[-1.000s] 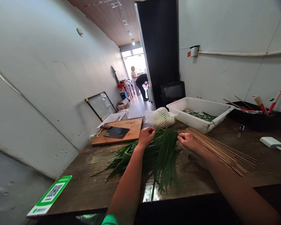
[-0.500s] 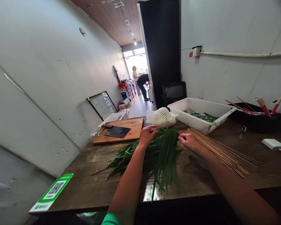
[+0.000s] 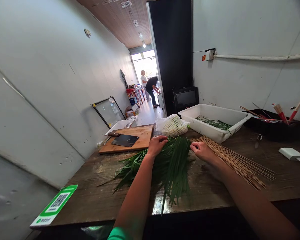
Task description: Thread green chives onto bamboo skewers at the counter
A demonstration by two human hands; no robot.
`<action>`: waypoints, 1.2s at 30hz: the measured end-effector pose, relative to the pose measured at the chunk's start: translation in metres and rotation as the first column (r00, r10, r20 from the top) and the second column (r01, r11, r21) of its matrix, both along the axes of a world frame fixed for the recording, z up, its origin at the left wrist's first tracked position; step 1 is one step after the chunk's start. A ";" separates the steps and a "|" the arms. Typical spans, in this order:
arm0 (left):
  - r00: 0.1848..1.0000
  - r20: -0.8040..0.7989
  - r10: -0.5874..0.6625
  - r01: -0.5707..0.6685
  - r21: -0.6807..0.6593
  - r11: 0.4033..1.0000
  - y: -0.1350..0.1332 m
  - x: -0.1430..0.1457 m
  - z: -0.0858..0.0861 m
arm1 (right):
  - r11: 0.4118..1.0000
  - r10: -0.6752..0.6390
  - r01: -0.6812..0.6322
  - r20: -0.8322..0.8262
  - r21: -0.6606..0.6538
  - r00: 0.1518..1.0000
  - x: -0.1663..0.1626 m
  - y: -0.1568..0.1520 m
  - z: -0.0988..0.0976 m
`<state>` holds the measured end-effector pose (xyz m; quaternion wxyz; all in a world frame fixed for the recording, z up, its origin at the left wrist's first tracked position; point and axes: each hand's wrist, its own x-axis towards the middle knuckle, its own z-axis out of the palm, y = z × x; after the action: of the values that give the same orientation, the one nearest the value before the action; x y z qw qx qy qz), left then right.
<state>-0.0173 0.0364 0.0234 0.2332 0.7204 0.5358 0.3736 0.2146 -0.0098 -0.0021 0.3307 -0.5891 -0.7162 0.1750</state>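
Hidden or unclear: the fingertips of the left hand (image 3: 157,146) met the leaf tops, and whether they gripped or merely touched could not be told. A low white plastic box (image 3: 115,126), far left, stood partly behind a pale wooden cutting board (image 3: 145,133), its contents too small to make out.

Containers: one white rectangular plastic tub (image 3: 205,128), far right, held scattered cut green stalks (image 3: 213,123). One black open container (image 3: 287,131), farther right and cut off by the frame, held red-banded sticks (image 3: 281,115).

Leaves: one mass of long, narrow green leaves (image 3: 175,166) lay on the dark brown wooden table (image 3: 215,190), between the hands, tips trailing nearward. The right hand (image 3: 202,150) pinched their upper right edge, just beside thin brown wooden sticks (image 3: 235,163).
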 end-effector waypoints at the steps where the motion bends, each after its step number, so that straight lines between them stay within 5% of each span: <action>1: 0.999 -0.038 -0.017 0.017 0.005 1.000 0.000 0.000 0.000 | 1.000 0.000 0.000 -0.003 0.003 1.000 0.000 0.000 0.000; 5: 0.983 -0.171 -0.060 0.067 0.035 0.997 0.002 0.000 -0.004 | 1.000 0.006 -0.006 -0.002 0.009 1.000 0.001 0.001 -0.001; 12: 0.986 -0.144 -0.080 0.089 0.059 0.994 0.001 0.000 -0.006 | 1.000 -0.021 0.021 0.010 0.004 1.000 0.001 0.003 -0.004; 17: 0.972 0.232 -0.043 0.044 0.002 0.999 0.000 -0.001 0.003 | 0.999 -0.053 0.053 -0.005 0.012 0.999 0.002 0.004 -0.006; 20: 0.817 0.577 0.001 0.074 -0.106 0.992 0.002 -0.006 0.006 | 0.999 -0.051 0.052 0.049 -0.017 0.998 0.003 0.006 -0.007; 23: 0.649 0.760 0.040 0.159 -0.187 0.969 0.006 -0.010 0.006 | 0.997 -0.062 0.069 0.142 -0.041 0.988 0.003 0.008 -0.010; 26: 0.592 0.802 0.078 0.191 -0.234 0.953 0.007 -0.012 0.005 | 0.994 -0.076 0.090 0.211 -0.056 0.975 0.003 0.011 -0.016; 31: 0.609 0.789 0.082 0.248 -0.287 0.925 0.004 -0.007 0.008 | 0.990 -0.106 0.128 0.274 -0.061 0.956 0.004 0.009 -0.020; 36: 0.660 0.751 0.034 0.300 -0.304 0.904 -0.003 0.006 0.008 | 0.958 -0.240 0.189 0.238 0.216 0.941 -0.003 -0.002 -0.009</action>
<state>-0.0116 0.0335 0.0311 0.6003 0.4802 0.4038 0.4961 0.2118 -0.0121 -0.0113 0.3049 -0.6476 -0.6983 -0.0107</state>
